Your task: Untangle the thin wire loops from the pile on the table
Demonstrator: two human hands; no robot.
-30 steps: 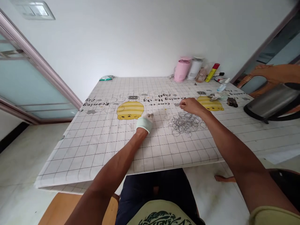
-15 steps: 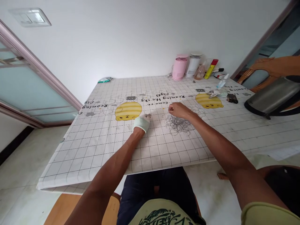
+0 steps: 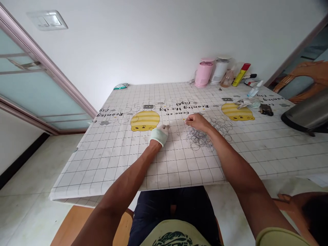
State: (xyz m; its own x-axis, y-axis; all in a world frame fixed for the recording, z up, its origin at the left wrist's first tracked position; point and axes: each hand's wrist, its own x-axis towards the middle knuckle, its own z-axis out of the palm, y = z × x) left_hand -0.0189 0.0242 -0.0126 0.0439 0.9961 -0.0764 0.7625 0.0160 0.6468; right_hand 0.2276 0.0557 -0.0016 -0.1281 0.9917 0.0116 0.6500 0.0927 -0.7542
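My left hand (image 3: 160, 134), in a pale glove, rests on the tablecloth beside a printed yellow bear balloon. Its fingers are curled together, and whatever they may hold is too small to make out. Bare, my right hand (image 3: 196, 122) hovers at the far left edge of a loose tangle of thin dark wire rings (image 3: 202, 139). Thumb and forefinger are pinched together, and I cannot see clearly what is between them. Part of the tangle lies behind my right hand and forearm, spreading to the right.
A metal kettle (image 3: 307, 111) stands at the right. Toward the back are a pink cylinder device (image 3: 203, 75), a white one (image 3: 219, 71), a yellow and red can (image 3: 241, 76), a small clear bottle (image 3: 254, 90) and a crumpled cloth (image 3: 247, 103). A green packet (image 3: 121, 86) lies at the back left.
The view has turned slightly left, so everything appears shifted to the right. Both hands keep nearly the same places on the table, with fingers still closed.
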